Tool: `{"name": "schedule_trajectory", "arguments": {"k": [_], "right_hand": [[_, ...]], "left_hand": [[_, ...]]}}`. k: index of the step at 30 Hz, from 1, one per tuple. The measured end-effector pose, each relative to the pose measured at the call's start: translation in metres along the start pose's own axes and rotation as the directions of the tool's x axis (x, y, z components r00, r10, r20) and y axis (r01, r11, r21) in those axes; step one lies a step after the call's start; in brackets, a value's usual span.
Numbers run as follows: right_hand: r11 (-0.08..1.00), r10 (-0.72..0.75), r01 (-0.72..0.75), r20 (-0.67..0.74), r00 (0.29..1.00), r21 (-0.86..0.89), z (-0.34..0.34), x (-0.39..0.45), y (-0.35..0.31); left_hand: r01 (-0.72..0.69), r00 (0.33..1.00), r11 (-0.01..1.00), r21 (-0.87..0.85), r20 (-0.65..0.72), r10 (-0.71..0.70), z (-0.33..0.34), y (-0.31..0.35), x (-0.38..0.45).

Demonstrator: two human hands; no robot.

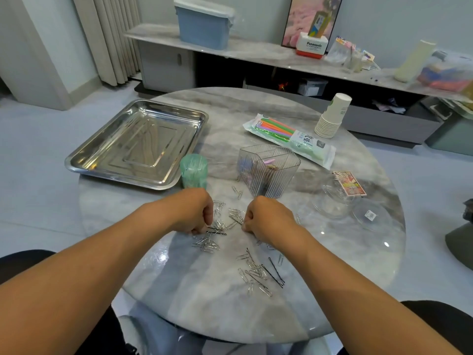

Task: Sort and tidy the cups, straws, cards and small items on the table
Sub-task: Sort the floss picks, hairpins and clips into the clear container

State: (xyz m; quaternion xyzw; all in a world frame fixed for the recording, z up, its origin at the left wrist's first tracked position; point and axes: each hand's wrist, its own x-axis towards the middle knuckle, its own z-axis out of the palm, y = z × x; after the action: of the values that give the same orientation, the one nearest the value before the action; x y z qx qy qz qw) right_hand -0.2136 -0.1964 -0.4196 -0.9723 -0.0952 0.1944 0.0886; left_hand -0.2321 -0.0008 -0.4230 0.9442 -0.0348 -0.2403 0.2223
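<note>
Paper clips (256, 274) and hairpins (275, 274) scattered near table (358, 265) front edge.
Left hand (194, 213) pinches a black hairpin; right hand (268, 219) curled, grip unclear.

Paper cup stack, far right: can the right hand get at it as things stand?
Probably yes. The right hand is down among the paper clips; the paper cup stack stands uncovered past the straw pack and clear organizer, so a reach over them looks free.

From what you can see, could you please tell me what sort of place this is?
Probably a home living room: a round marble table, a long low cabinet against the wall and a curtain.
</note>
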Motion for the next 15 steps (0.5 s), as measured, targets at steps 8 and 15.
{"name": "schedule_trajectory", "arguments": {"k": [8,15], "right_hand": [[0.906,-0.210,0.171,-0.061,0.976,-0.386,0.010,-0.003,0.004],[0.910,-0.208,0.171,-0.060,0.976,-0.377,0.005,-0.006,0.009]], "left_hand": [[-0.114,0.988,0.949,0.295,-0.066,0.139,0.013,0.006,0.008],[-0.203,0.964,0.779,0.593,-0.017,0.264,0.023,0.015,0.003]]}}
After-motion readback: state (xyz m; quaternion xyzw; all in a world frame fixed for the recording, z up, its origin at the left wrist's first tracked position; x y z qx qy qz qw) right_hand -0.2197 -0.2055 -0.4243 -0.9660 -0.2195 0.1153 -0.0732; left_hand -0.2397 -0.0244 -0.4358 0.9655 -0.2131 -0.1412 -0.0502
